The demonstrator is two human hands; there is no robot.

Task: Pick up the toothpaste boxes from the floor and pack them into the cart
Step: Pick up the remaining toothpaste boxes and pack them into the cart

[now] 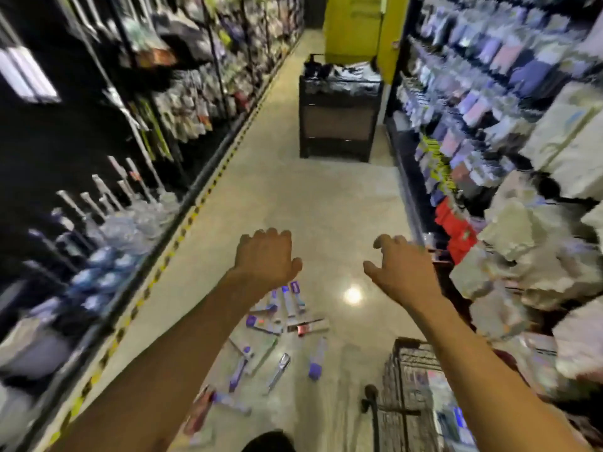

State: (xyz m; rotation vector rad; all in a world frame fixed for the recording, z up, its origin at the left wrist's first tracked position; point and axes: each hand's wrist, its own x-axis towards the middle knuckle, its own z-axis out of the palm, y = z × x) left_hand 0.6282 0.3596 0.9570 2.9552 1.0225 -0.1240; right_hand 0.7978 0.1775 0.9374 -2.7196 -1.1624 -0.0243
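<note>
Several toothpaste boxes (287,324), white with purple and red print, lie scattered on the shiny beige floor below my arms. The black wire cart (404,370) stands at the lower right, with some boxes visible inside it. My left hand (266,256) is stretched out in front, above the scattered boxes, fingers loosely bent and holding nothing. To its right my right hand (403,265) is also raised and empty, fingers spread and slightly curled. The whole view is blurred by motion.
Shelves of hanging goods line the aisle's left side, behind a yellow-black floor stripe (182,230). White packs (522,230) crowd the right-hand shelves. A black display stand (339,115) blocks the aisle's far end before a yellow wall (355,24).
</note>
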